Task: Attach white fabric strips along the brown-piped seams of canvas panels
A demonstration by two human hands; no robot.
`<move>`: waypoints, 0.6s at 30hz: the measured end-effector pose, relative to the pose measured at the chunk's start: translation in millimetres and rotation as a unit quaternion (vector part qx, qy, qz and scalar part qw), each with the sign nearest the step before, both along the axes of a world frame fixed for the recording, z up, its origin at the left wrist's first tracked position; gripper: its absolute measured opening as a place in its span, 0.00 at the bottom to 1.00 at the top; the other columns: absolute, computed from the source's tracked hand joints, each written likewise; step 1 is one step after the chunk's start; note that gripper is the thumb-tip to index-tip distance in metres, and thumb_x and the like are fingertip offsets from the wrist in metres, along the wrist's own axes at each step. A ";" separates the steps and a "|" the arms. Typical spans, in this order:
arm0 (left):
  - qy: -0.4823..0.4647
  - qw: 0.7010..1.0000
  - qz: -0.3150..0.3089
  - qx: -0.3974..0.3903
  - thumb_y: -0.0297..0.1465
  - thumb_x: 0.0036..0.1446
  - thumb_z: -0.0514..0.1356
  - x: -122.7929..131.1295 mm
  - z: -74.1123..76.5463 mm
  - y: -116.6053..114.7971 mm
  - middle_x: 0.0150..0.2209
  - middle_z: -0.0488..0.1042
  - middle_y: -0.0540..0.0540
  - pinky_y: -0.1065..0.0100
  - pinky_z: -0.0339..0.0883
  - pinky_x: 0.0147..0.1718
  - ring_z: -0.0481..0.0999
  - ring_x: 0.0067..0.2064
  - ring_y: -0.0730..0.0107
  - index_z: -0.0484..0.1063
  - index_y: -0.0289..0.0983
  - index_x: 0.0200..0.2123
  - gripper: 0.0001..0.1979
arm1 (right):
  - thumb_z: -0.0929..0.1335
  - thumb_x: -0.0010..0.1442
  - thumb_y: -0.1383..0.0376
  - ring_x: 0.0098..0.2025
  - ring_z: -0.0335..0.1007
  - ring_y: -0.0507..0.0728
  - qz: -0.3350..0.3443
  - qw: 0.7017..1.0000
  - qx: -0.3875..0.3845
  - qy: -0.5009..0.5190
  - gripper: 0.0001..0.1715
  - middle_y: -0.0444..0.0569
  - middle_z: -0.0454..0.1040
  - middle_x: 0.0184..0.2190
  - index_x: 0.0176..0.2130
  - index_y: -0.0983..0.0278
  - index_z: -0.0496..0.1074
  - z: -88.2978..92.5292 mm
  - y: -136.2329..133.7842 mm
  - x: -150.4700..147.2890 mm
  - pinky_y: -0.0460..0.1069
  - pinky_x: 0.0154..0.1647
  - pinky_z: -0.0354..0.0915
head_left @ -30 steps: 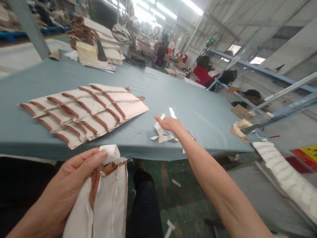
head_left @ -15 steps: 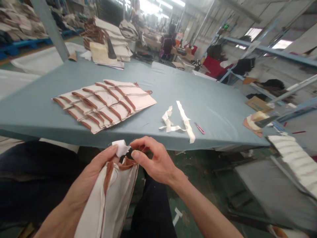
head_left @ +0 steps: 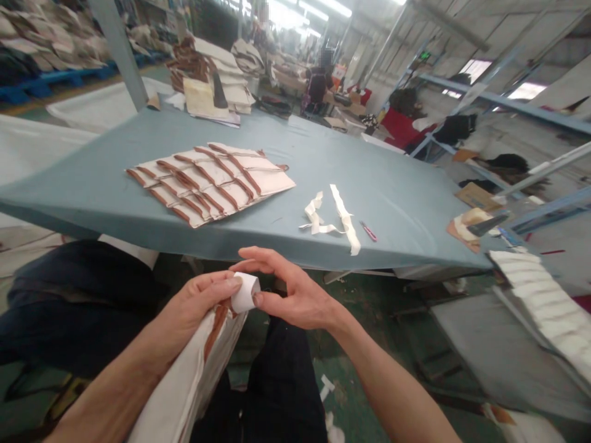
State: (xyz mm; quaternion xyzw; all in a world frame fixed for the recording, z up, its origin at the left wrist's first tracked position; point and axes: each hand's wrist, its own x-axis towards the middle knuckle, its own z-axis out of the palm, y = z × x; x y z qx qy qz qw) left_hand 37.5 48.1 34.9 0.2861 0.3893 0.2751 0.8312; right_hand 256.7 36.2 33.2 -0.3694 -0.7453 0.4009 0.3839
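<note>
In the head view, my left hand (head_left: 191, 307) is closed on a cream fabric piece (head_left: 184, 381) with brown trim along its upper opening, perhaps a bag. Its thumb also pins a small curled white strip (head_left: 244, 294) at the top end of that piece. My right hand (head_left: 298, 295) is beside the strip with fingers stretched out and apart from the thumb. The right thumb tip touches the strip's edge. The fabric hangs down toward my lap, and the left fingers behind it are hidden.
On the blue-green table (head_left: 318, 154) lie overlapping cream pieces with brown edges (head_left: 272, 181), crumpled pale strips (head_left: 344, 218) and a small red-handled tool (head_left: 368, 231). Fabric stacks (head_left: 226, 74) stand at the back left. Quilted white material (head_left: 540, 295) is at the right.
Both hands and the fabric piece have shifted slightly, with the white strip now curled more toward my right thumb. The right fingers have straightened. The camera view has turned a little.
</note>
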 end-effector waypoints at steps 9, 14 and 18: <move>-0.016 1.000 -0.014 -0.015 0.38 0.44 0.82 3.0 -2.3 -27.1 0.27 0.83 0.43 0.71 0.74 0.29 0.82 0.28 0.63 0.85 0.33 0.36 0.19 | 0.62 0.77 0.69 0.46 0.80 0.58 -0.127 0.948 0.184 -0.227 0.18 0.53 0.87 0.45 0.49 0.64 0.81 -1.1 -1.6 -7.6 0.52 0.51 0.71; -0.056 0.996 -0.011 -0.070 0.38 0.45 0.82 5.4 -0.4 -42.0 0.27 0.85 0.42 0.71 0.75 0.30 0.82 0.27 0.65 0.85 0.32 0.37 0.20 | 0.61 0.77 0.69 0.47 0.82 0.60 -0.167 0.924 0.183 -0.290 0.19 0.55 0.86 0.46 0.51 0.64 0.81 -7.9 -7.3 -1.4 0.52 0.50 0.71; -0.044 0.997 -0.001 -0.069 0.37 0.44 0.83 4.0 0.8 -47.4 0.23 0.82 0.46 0.73 0.71 0.26 0.78 0.24 0.69 0.82 0.34 0.30 0.18 | 0.62 0.75 0.69 0.48 0.81 0.61 -0.211 0.924 0.163 -0.275 0.18 0.55 0.86 0.46 0.49 0.63 0.81 -18.3 -18.9 3.8 0.53 0.51 0.72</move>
